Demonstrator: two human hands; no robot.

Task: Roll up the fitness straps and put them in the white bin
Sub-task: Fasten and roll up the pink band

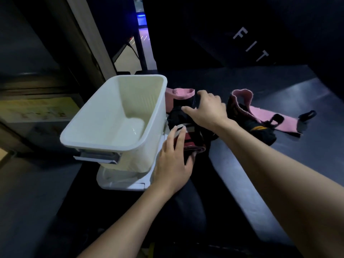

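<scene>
The white bin [104,125] stands open and holds nothing, on its flat lid at the left end of a dark bench. A heap of black, dark red and pink fitness straps [193,135] lies right beside it. My left hand [173,162] rests on the near side of the heap, fingers on a dark red strap and thumb under its edge. My right hand [206,108] grips a black strap at the top of the heap. A pink strap [268,114] with black loops lies unrolled to the right.
The white lid [121,181] sticks out under the bin. The dark padded bench [260,164] runs to the right and toward me. A black box with white letters [251,45] stands behind it. A pillar [89,38] rises at the left.
</scene>
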